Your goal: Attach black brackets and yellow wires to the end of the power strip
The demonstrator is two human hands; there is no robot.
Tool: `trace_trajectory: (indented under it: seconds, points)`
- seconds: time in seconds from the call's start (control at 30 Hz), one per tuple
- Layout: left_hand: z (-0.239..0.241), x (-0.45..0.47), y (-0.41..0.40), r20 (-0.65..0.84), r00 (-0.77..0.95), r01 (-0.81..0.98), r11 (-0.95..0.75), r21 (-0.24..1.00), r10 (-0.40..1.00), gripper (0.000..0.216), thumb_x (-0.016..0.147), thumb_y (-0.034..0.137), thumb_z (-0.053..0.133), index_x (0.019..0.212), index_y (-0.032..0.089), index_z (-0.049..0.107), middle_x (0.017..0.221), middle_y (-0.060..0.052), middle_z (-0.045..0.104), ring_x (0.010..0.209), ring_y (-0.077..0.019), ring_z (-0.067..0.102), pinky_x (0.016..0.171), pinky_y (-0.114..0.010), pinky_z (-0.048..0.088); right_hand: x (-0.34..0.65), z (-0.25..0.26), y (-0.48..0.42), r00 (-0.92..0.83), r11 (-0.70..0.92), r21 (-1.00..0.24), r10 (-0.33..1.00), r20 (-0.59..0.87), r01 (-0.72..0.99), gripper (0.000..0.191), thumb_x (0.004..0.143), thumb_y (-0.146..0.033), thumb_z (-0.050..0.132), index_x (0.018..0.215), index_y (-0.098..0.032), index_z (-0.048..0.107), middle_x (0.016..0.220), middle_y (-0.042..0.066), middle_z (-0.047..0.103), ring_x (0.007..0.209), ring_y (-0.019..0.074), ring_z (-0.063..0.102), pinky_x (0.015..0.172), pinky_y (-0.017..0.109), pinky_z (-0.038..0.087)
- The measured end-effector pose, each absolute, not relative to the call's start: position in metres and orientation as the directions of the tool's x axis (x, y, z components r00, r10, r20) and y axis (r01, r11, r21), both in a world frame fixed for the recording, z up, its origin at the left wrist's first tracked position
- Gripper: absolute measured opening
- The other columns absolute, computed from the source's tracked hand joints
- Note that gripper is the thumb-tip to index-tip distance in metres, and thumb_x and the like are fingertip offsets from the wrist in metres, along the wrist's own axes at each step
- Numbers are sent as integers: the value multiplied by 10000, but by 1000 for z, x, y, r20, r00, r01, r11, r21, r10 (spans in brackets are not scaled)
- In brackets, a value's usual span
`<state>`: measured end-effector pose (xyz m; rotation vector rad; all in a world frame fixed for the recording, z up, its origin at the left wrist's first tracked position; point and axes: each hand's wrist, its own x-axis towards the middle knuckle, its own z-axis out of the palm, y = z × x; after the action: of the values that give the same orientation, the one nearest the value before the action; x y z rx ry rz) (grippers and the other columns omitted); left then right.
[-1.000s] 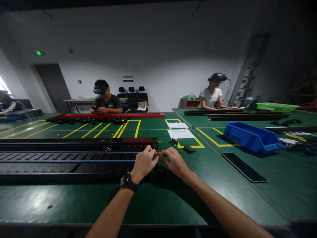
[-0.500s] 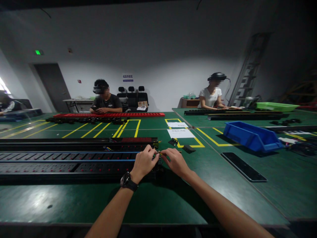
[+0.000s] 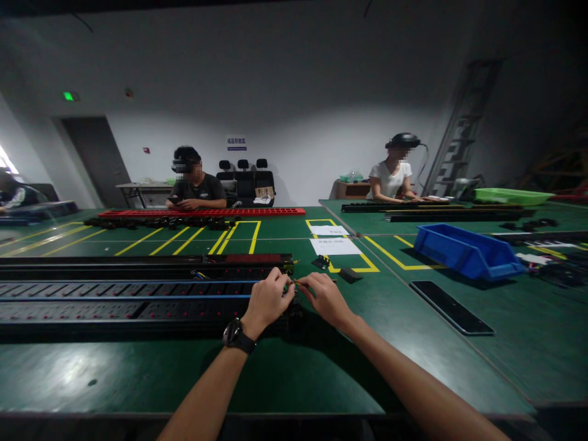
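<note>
Both my hands meet at the right end of a long black socket strip [image 3: 138,300] that lies across the green table [image 3: 285,380]. My left hand [image 3: 267,300], with a black watch on the wrist, is closed in a pinch on a thin wire end by the strip's end. My right hand [image 3: 327,299] is pinched on the same thin yellowish wire [image 3: 301,283], which runs between the two hands. A second black strip [image 3: 147,265] lies just behind the first.
A blue bin [image 3: 466,251] and a flat black plate [image 3: 451,307] lie to the right. Small black parts [image 3: 350,275] and white papers [image 3: 335,246] sit ahead. Two people sit at the far side, with a red strip [image 3: 202,212] and dark strips [image 3: 454,214] before them.
</note>
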<state>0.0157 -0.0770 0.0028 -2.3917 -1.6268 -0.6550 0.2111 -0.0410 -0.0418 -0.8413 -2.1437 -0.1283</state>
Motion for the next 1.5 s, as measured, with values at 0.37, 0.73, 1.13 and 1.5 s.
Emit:
trace_trajectory:
  seconds: [0.37, 0.73, 1.13, 1.5]
  points:
    - [4, 16, -79, 426, 300, 915, -384, 126, 854, 249, 1018, 408, 478, 1032, 224, 644, 1089, -48, 612, 898, -173, 667, 675, -248, 491, 211, -37, -44, -433, 772, -211, 534, 726, 599, 153, 1015, -183, 528, 1048, -192, 677, 940, 80, 698, 883, 223, 637, 785, 353, 474]
    - [3, 16, -78, 420, 294, 915, -380, 136, 858, 266, 1017, 451, 495, 984, 223, 629, 1059, -38, 610, 856, -164, 658, 660, -239, 460, 211, -38, -43, -398, 766, -253, 550, 734, 592, 168, 1013, -156, 508, 1023, -186, 672, 934, 80, 683, 884, 224, 633, 797, 344, 488]
    - [1, 15, -77, 414, 343, 913, -403, 64, 843, 378, 1054, 458, 396, 1013, 221, 686, 1077, -48, 607, 827, -155, 658, 644, -245, 468, 212, -39, -42, -401, 770, -269, 555, 728, 578, 179, 1017, -180, 504, 1033, -195, 682, 935, 80, 693, 876, 218, 642, 790, 342, 490]
    - [0, 15, -76, 415, 327, 916, -393, 82, 849, 321, 1040, 430, 446, 1018, 217, 684, 1086, -56, 599, 845, -158, 656, 667, -244, 480, 214, -40, -41, -431, 770, -225, 544, 720, 597, 136, 1013, -209, 544, 1034, -194, 677, 944, 77, 702, 896, 224, 641, 795, 352, 464]
